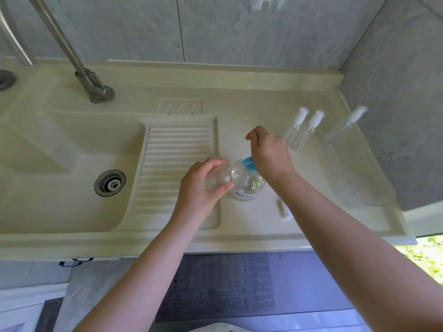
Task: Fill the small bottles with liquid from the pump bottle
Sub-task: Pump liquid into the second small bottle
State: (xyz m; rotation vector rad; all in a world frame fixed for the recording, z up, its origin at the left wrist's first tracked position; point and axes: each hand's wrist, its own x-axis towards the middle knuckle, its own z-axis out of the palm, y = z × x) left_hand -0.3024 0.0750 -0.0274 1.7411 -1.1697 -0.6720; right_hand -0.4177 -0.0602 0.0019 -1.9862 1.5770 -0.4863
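**Small bottle held to the pump spout**

The left hand (201,185) gripped a small clear plastic bottle (219,177), fingers curled round it, tilted so that its open neck met the blue spout of the clear pump bottle (249,185). That pump bottle stood on the cream-coloured bench (263,111), just beside the right edge of the ribbed draining board (177,164). The right hand (268,152) rested on top of the blue pump head (248,162), its fingers loosely bent and hanging over the far side, gripping nothing I could make out.

Toward the bench's back right corner stood three more small clear bottles with white caps (304,128), two touching and one apart to their right. A small white cap (285,209) lay near the front edge, beneath the right forearm. The sink basin (60,164) with its steel drain (110,183) filled the left end, and a steel tap (96,85) rose behind it.
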